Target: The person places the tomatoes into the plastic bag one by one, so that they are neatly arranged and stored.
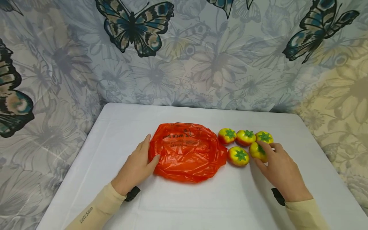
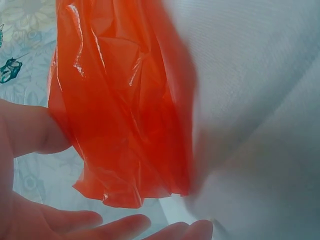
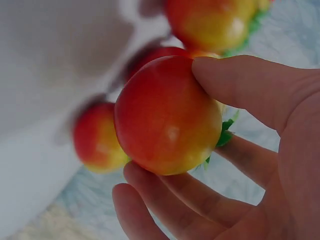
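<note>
A crumpled red plastic bag (image 1: 187,153) with dark printing lies flat on the table. At its left end is my left hand (image 1: 139,159); the left wrist view shows the thumb against the bag (image 2: 125,110) and the fingers loosely extended beside its edge. My right hand (image 1: 280,169) pinches a red-and-yellow tomato (image 3: 167,117) with a green star-shaped top between thumb and fingers. More tomatoes of the same kind sit close by: one (image 1: 238,156) touches or nearly touches the bag's right end, and a back row includes a left one (image 1: 227,136), a middle one (image 1: 245,137) and a right one (image 1: 264,136).
A white-covered table (image 1: 201,204) carries everything. Behind it and at both sides hangs a grey cloth (image 1: 218,64) printed with flowers and butterflies. Dark wrist-worn pieces show below each hand.
</note>
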A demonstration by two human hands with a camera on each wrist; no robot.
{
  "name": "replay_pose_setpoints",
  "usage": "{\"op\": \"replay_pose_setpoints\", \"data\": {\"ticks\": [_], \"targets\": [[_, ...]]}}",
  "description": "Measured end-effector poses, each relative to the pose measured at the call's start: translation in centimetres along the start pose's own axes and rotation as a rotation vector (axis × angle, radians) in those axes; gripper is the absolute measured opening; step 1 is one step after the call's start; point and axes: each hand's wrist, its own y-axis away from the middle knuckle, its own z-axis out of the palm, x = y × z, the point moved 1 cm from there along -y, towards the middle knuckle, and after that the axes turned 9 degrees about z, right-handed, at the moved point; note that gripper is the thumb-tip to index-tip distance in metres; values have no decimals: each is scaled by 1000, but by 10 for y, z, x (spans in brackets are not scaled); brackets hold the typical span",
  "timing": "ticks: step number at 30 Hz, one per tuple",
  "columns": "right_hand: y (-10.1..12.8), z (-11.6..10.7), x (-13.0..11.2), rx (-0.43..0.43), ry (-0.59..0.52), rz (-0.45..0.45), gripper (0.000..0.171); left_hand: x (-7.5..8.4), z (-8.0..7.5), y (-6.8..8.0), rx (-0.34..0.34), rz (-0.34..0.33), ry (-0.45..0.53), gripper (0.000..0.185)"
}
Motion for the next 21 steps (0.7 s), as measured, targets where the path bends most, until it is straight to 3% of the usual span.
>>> {"op": "replay_pose_setpoints", "data": {"ticks": [5, 14, 21], "targets": [[-7, -17, -18, 111, -23, -89, 68, 1, 0, 0, 10, 4, -19, 88], [-31, -18, -91, -27, -55, -154, 66, 3, 1, 0, 17, 17, -38, 87], [-48, 5, -151, -93, -91, -232, 65, 5, 4, -1, 14, 21, -36, 88]]}}
